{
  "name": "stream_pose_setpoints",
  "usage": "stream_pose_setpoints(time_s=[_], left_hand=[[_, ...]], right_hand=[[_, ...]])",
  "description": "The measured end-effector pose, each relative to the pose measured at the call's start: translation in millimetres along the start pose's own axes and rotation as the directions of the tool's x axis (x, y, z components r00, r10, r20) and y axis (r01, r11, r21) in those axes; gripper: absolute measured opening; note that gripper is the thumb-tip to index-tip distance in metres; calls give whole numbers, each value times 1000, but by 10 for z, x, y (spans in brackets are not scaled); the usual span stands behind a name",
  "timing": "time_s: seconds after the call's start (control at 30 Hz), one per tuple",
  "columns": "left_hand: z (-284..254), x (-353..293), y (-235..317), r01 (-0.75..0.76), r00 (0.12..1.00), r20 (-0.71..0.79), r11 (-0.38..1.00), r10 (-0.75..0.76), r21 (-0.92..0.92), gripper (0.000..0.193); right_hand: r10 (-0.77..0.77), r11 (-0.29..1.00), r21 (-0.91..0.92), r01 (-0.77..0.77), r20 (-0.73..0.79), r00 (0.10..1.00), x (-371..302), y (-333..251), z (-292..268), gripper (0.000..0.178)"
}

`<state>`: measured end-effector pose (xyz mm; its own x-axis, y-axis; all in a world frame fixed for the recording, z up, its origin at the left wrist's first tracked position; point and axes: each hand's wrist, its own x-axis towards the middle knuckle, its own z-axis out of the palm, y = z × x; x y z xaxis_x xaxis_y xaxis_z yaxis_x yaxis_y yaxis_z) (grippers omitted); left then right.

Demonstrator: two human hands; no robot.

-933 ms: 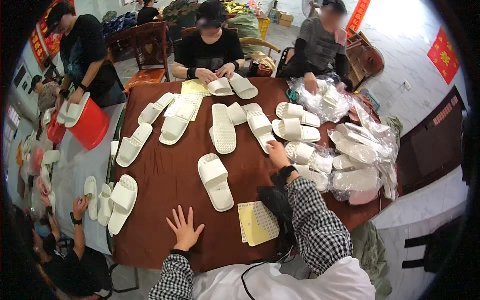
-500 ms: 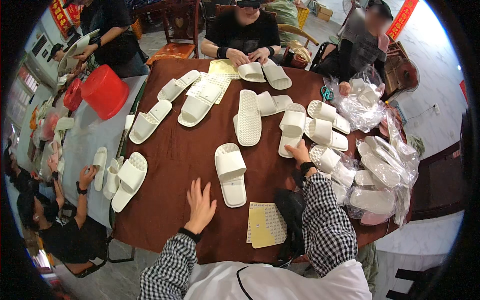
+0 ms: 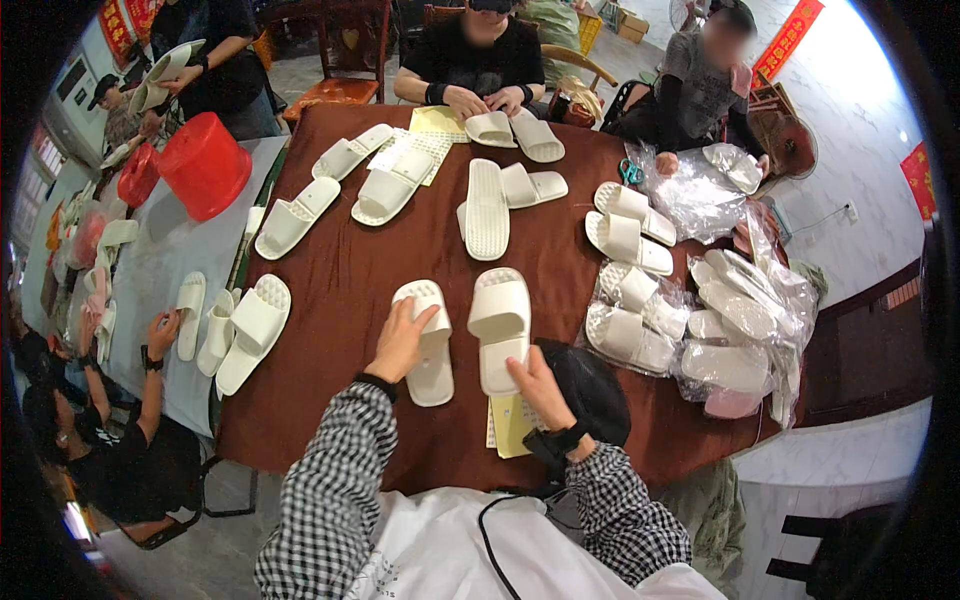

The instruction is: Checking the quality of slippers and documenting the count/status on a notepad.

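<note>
Two white slide slippers stand side by side in front of me, toes pointing away, on the brown tablecloth. My left hand grips the left slipper at its strap, fingers bent over the top. My right hand holds the right slipper by its heel end, thumb on the footbed. That slipper partly covers a yellow sticker sheet near the front edge. A black cloth-like item lies beside my right wrist.
Bagged slippers pile up at the right, next to loose pairs. More slippers lie far left and centre. Co-workers sit across the table and at left. A red bucket stands on the grey side table. Teal scissors lie at far right.
My right hand has brought a slipper from the right to beside the one in front of me. My left hand, earlier spread over the cloth, has moved onto the left slipper, now shifted left.
</note>
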<state>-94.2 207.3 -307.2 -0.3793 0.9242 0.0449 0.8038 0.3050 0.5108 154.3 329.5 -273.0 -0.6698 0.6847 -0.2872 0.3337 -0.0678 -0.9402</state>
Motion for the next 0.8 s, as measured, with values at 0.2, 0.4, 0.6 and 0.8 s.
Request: stream_pose_setpoints(time_s=[0.2, 0.4, 0.6, 0.8], left_hand=[[-136, -1352, 38, 175, 984, -24, 982, -177, -71, 66], [53, -2032, 456, 205, 963, -173, 978, -206, -22, 66], [121, -2295, 699, 102, 988, -116, 994, -104, -26, 51], [209, -2138, 655, 68, 987, -141, 996, -75, -55, 51]], right_hand=[[-111, 976, -182, 122, 65, 992, -566, 282, 686, 50], [-151, 732, -650, 204, 138, 979, -1046, 318, 697, 55], [-252, 812, -569, 134, -134, 958, -843, 510, 117, 15], [-317, 733, -647, 211, -49, 947, -528, 684, 57, 13]])
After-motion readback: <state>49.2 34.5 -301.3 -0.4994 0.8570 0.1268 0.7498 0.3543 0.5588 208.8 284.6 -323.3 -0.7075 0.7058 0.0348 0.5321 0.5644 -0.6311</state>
